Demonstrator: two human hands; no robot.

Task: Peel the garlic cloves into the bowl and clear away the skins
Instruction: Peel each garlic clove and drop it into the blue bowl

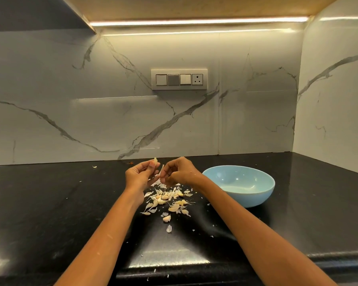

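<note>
Both hands up at frame centre, just above the pile. Left hand [140, 176] has fingers curled round a garlic clove [155, 161], its tip poking out above the fingertips. Right hand [177, 172] is pinching a thin strip of skin [162, 168] between thumb and fingers, right beside the clove; can't tell if the strip is still attached to it. Hands almost touching

Pile of cloves and skins [167, 201] lies on the black counter [50, 203] directly below the hands, centre frame, loose bits scattered toward the lower edge. One stray skin [94, 166] sits apart at left near the wall

Light blue bowl [239, 187] is right of centre, just beside the right forearm, upright; nothing visible inside it

Switch panel [179, 79] on the marble wall, upper centre
</note>
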